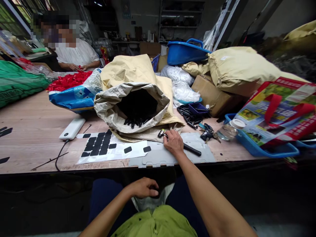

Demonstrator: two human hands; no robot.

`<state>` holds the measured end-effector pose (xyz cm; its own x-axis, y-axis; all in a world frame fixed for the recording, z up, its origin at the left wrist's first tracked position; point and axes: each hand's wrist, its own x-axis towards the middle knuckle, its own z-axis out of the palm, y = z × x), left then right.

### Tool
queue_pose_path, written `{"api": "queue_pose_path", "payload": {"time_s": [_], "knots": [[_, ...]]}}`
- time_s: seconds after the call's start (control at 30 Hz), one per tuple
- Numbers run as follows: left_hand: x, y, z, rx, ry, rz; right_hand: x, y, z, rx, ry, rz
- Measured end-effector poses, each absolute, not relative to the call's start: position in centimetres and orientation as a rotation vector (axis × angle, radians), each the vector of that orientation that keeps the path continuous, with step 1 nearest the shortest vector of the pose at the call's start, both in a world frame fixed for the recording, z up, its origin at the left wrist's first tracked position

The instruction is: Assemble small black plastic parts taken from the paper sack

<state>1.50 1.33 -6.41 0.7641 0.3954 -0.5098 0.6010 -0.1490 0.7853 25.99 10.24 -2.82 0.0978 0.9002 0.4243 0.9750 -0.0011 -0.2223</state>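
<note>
The hammer [193, 150] on the bench [34, 118] is gripped by the right hand [173, 142]; the left hand [143, 187] is held loosely curled. Black patches [99, 142] are left on the sheet [122, 144] (what is done cannot be judged).

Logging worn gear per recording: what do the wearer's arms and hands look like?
The left hand and right hand are ungloved, without watch or cable. The left forearm and right forearm show no sleeves. The person wears a green top and dark blue trousers. Any rings can't be made out.
</note>
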Motion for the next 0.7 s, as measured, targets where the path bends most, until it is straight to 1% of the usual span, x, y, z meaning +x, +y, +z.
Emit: {"api": "queue_pose_path", "payload": {"time_s": [0.07,0.1,0.17,0.23,0.3,0.33,0.37,0.43,0.5,0.57,0.63,0.7], "knots": [[1.1,3.3,-0.8,1.7,0.538,-0.206,26.0,10.2,-2.8,-1.923,-1.832,-0.226],[0.8,4.8,1.8,1.64,0.51,-0.16,25.9,10.2,-2.8,-1.922,-1.832,-0.229],[0.4,8.7,5.9,1.669,0.649,0.096,25.9,10.2,-2.8,-1.926,-1.828,-0.234],[0.2,13.5,8.0,1.843,0.993,0.447,25.9,10.2,-2.8,-1.929,-1.826,-0.232],[0.1,18.4,8.4,2.018,1.46,0.655,25.9,10.2,-2.7,-1.925,-1.825,-0.225],[0.1,20.5,8.1,2.071,1.679,0.666,25.9,10.2,-2.7,-1.923,-1.824,-0.221],[0.2,22.3,7.8,2.094,1.871,0.613,25.9,10.2,-2.7,-1.923,-1.824,-0.216],[0.5,24.9,6.9,2.05,2.129,0.387,26.0,10.2,-2.6,-1.928,-1.819,-0.21],[0.9,26.2,6.3,1.955,2.242,0.182,26.0,10.2,-2.6,-1.936,-1.82,-0.204],[1.0,26.6,6.2,1.896,2.28,0.09,25.9,10.2,-2.5,-1.943,-1.825,-0.2],[0.9,26.4,6.5,1.891,2.285,0.07,25.9,10.2,-2.4,-1.948,-1.828,-0.197],[0.5,25.7,7.0,1.94,2.266,0.146,25.9,10.2,-2.4,-1.948,-1.827,-0.193]]}}
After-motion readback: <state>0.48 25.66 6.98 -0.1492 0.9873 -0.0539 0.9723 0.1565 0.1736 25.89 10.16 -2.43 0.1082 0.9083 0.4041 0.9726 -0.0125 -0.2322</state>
